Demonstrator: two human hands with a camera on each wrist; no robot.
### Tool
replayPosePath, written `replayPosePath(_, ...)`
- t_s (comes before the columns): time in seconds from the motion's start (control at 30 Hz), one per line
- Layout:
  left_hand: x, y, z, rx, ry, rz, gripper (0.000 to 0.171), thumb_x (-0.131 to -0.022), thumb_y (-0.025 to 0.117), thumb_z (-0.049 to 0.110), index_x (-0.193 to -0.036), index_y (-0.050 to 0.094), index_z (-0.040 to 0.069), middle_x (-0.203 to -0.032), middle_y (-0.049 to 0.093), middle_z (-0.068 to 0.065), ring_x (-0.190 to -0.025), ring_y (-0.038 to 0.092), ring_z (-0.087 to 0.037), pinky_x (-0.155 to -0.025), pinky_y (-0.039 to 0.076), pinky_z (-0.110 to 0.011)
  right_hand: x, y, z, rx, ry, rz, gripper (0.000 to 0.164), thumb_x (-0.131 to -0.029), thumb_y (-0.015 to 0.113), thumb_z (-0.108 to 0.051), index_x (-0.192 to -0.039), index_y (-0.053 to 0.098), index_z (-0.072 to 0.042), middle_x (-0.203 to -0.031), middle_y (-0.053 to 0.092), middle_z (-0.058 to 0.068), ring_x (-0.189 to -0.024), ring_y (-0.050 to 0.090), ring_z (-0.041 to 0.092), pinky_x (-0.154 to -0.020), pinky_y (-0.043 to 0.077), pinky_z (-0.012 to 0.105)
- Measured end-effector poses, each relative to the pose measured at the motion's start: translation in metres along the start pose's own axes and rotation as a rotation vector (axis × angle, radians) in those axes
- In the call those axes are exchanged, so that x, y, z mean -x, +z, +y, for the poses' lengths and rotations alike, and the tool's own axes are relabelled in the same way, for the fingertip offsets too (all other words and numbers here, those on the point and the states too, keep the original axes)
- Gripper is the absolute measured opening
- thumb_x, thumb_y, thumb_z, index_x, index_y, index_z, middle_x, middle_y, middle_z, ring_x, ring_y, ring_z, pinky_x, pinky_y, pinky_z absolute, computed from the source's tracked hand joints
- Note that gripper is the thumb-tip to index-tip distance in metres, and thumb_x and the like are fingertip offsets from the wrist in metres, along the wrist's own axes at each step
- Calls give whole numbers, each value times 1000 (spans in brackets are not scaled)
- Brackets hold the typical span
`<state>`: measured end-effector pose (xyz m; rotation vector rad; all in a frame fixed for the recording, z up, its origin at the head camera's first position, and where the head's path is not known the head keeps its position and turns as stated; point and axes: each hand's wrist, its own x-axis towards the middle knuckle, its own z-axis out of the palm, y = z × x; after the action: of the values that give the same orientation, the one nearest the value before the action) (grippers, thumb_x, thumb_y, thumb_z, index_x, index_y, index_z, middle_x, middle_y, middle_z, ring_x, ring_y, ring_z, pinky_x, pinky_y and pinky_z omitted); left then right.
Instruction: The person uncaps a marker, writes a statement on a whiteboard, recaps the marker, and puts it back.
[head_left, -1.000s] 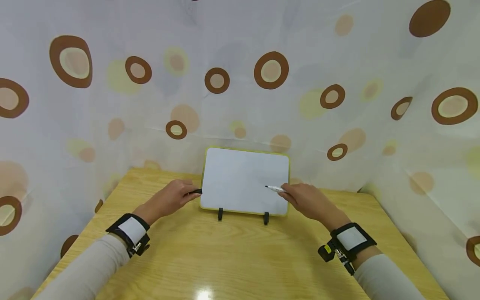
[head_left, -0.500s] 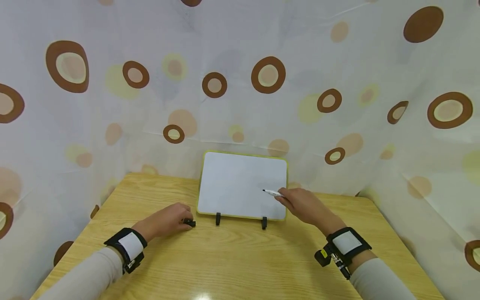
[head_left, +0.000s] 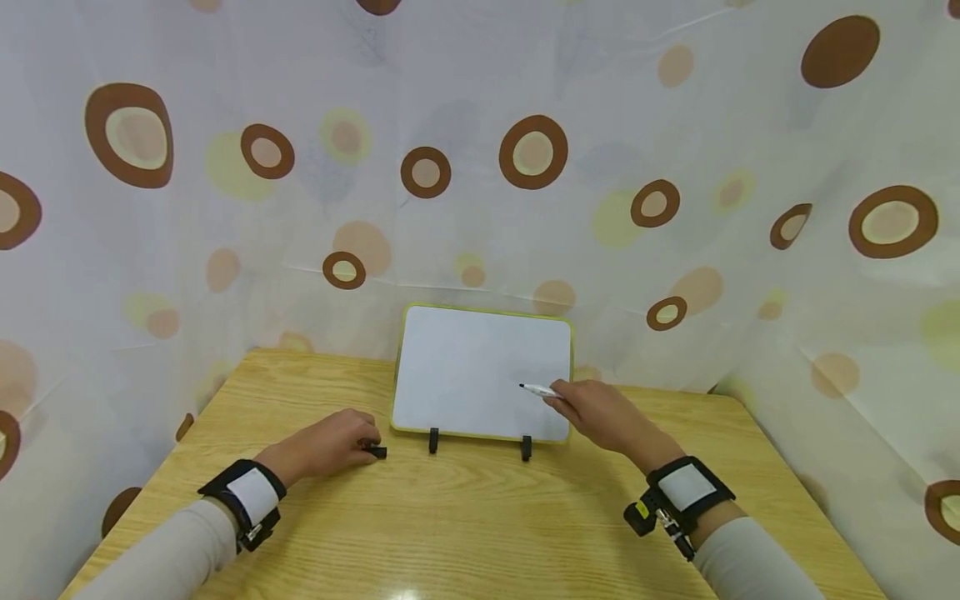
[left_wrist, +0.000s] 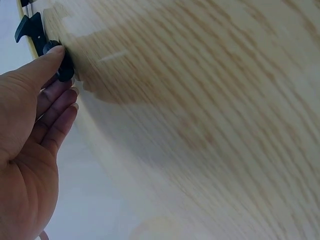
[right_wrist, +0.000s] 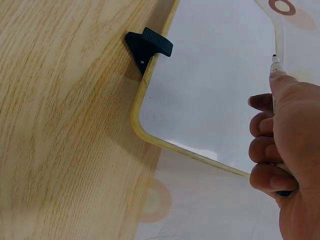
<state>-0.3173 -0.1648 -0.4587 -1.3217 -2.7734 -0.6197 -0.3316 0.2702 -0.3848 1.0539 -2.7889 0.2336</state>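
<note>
A small whiteboard point(head_left: 482, 372) with a yellow rim leans back on two black stand feet point(head_left: 527, 448). My right hand point(head_left: 600, 417) grips a white marker point(head_left: 540, 390) in front of the board's right part. Its dark tip is uncapped and points left; in the right wrist view the fingers curl round the marker's barrel point(right_wrist: 276, 66). At the tabletop, left of the board, my left hand point(head_left: 333, 443) pinches a small black marker cap point(head_left: 377, 452). The left wrist view shows the thumb on the cap point(left_wrist: 66, 70), with the other fingers beside it.
The wooden table point(head_left: 450, 525) reaches back to a patterned curtain point(head_left: 480, 225), which also hangs on both sides. Black bands with small cameras point(head_left: 258, 533) sit on both wrists. The board's left foot point(head_left: 433, 441) stands close to the left hand.
My left hand has come down and toward me with the cap, from the board's left edge to the tabletop. The right hand still holds the marker before the board.
</note>
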Motion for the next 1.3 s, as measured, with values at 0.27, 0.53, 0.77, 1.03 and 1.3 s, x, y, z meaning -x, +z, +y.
replayPosePath(0.27, -2, -6, 4, 0, -12, 39, 12, -91, 79, 14, -98, 73, 6, -89, 63, 0, -79, 57, -10, -70, 52, -28, -2, -1, -3, 8, 6, -20, 18, -106, 59, -20, -89, 56, -15, -65, 40, -9, -56, 34, 6, -53, 32, 23)
replayPosePath(0.53, -50, -21, 34, 26, 10, 165, 28, -94, 77, 18, -115, 73, 0, -105, 68, -11, -91, 66, -26, -79, 57, -34, -13, 6, -18, 6, -50, -58, 13, -106, 59, -21, -96, 60, -14, -69, 44, -11, -57, 36, 5, -56, 35, 24)
replayPosePath(0.77, -90, -26, 65, -122, 115, 200, 40, -94, 77, 27, -122, 70, -1, -113, 66, -11, -103, 64, -24, -88, 57, -36, -34, 16, -51, -22, -123, -95, 12, -104, 62, -21, -95, 60, -14, -70, 46, -11, -58, 39, 6, -55, 36, 23)
replayPosePath(1.03, -103, -24, 83, -89, 185, 133, 17, -96, 74, 21, -106, 76, 8, -95, 67, -1, -92, 59, -20, -80, 52, -29, -44, 17, -74, 6, -219, -77, 12, -104, 63, -22, -96, 60, -14, -77, 55, -10, -62, 45, 6, -57, 40, 22)
replayPosePath(1.3, -99, -23, 82, -48, 208, 114, 7, -96, 74, 14, -99, 78, 9, -88, 66, 3, -88, 59, -21, -78, 50, -27, -46, 16, -80, 3, -209, -107, 11, -105, 62, -24, -99, 62, -15, -79, 55, -11, -63, 45, 4, -59, 40, 21)
